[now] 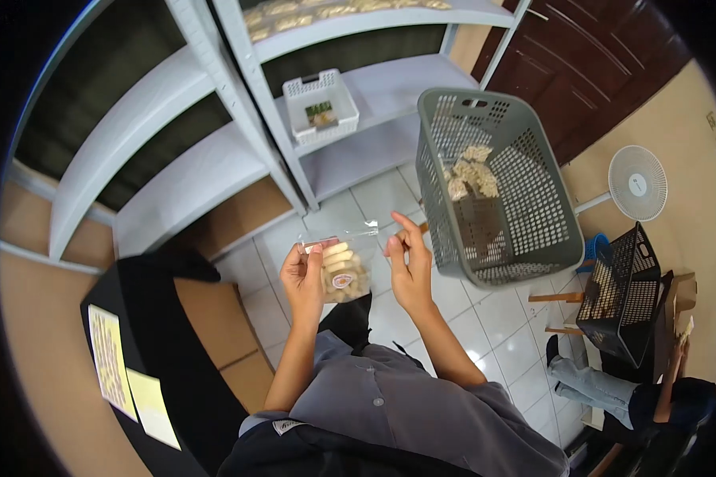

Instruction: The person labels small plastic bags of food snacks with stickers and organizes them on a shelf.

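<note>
My left hand (304,274) grips a clear plastic pouch (358,292) by its left side, thumb in front. Pale finger-shaped snacks fill the pouch, and a small round label sits on its front. The top of the pouch stands up as a clear flap. To the right of the pouch, my right hand (410,266) is raised with its index finger and thumb apart, holding nothing. A gap shows between that hand and the pouch.
A large grey basket (497,274) with several snack bags (476,173) stands ahead right. White shelves (390,79) hold a small white basket (320,127). A fan (638,183), a dark crate (624,302) and another person (644,397) are at right. Cardboard boxes (211,318) stand left.
</note>
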Motion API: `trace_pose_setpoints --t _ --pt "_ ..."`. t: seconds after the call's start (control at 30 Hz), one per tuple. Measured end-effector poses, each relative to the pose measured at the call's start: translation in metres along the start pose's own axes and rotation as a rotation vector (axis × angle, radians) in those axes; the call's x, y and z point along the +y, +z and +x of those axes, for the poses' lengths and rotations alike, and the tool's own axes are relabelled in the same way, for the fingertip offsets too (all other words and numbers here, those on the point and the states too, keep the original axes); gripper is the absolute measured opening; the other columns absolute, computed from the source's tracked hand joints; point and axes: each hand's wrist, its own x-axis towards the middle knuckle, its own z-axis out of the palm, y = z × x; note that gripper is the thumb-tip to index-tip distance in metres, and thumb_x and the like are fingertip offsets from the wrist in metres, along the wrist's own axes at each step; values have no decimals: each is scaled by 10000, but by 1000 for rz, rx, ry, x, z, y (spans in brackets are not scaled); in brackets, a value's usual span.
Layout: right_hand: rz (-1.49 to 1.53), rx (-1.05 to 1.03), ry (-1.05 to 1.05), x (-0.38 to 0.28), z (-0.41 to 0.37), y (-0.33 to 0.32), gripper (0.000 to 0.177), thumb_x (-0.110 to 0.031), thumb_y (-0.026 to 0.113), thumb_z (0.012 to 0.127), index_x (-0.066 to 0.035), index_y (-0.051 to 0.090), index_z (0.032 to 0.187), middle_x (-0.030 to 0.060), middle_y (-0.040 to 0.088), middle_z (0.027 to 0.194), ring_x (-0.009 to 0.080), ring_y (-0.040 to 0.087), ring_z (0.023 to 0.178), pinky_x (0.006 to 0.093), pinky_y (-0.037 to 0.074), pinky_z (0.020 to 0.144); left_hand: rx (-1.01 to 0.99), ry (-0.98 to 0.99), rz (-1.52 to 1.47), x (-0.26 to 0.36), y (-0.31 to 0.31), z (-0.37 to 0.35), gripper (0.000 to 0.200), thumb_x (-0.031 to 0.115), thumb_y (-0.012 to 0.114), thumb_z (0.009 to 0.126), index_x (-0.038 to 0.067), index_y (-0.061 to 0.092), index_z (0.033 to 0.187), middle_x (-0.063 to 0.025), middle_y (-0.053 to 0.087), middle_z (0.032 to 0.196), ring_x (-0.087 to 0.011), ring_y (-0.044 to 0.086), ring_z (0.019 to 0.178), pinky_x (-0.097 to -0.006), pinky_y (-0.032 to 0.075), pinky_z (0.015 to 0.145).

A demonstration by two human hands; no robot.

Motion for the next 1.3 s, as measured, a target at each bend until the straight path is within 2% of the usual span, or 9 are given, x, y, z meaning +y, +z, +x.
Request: trace_pose_setpoints --t 0.13,0.2,0.47,0.87,0.9,0.93,1.03,1.2,1.3 --pt "96 49 -39 18 50 -7 465 -120 558 792 -21 385 1212 60 539 851 128 491 758 250 389 604 15 -94 -185 -2 37 72 181 148 460 873 8 562 824 -14 581 746 -52 504 654 -184 410 603" --pt "201 -202 57 19 76 -13 462 -135 539 816 2 365 1221 75 484 963 131 470 889 236 395 742 -33 -115 -210 -8 50 109 203 176 448 880 25 561 806 3 566 729 -37 480 633 -173 391 578" --pt "164 -180 105 41 141 -19 418 -118 635 756 44 451 1094 110 594 863 144 578 780 254 455 696 -160 -146 -235 -22 107 182 139 139 501 856 17 567 857 -42 606 822 -66 545 701 -188 432 630" --pt "395 -62 115 69 234 -44 632 22 677 679 15 322 1201 111 427 1154 179 463 1052 290 418 862 -114 -320 -503 -50 187 264 244 226 437 891 16 550 941 -77 595 943 -140 561 848 -264 450 757" --pt "481 -3 125 76 242 -44 630 20 665 688 16 317 1213 122 441 1146 183 473 1037 285 427 847 -238 -352 -487 -51 184 272 366 284 401 900 -1 470 1119 -137 500 1146 -194 504 1018 -308 409 854" --pt "482 -7 124 78 253 -47 630 20 665 688 16 317 1213 122 441 1146 183 473 1037 285 427 847 -235 -349 -487 -49 187 278 366 284 401 900 -1 470 1119 -137 500 1146 -194 504 1018 -308 409 854" --pt "454 245 57 82 309 -70 593 -15 647 718 26 314 1208 128 468 1111 178 494 997 267 438 822 -322 91 -71 -36 182 302 581 354 371 884 16 199 1323 -140 197 1379 -260 200 1271 -430 218 1004" --pt "278 433 -40 89 443 -135 600 -64 638 743 34 275 1211 176 474 1081 197 521 945 258 473 757 206 1028 709 36 124 367 519 111 428 787 -19 288 1270 -192 203 1363 -312 186 1269 -416 129 1030" --pt "262 409 -110 88 530 -157 642 -85 652 737 18 263 1237 200 457 1096 198 540 906 282 499 708 532 1183 740 68 87 404 428 170 522 813 -21 362 1161 -188 280 1299 -295 295 1191 -394 201 985"
